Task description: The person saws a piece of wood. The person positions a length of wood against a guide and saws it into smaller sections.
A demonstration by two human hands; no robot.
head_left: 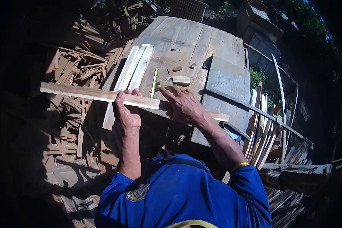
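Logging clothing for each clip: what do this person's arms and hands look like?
Both hands, left hand and right hand, are bare, without gloves. The forearms are bare too. Short blue sleeves have yellow-trimmed cuffs, and the shirt bears a chest badge.

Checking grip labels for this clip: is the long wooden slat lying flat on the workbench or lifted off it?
Partly lifted: the left hand grips the long wooden slat, whose left end juts past the workbench edge. Right hand rests on it.

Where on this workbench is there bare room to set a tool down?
The far half of the workbench is bare, beyond the small wood blocks. The grey sheet on the right is free too. It is crowded near the left hand, right hand, long slat and pale boards.
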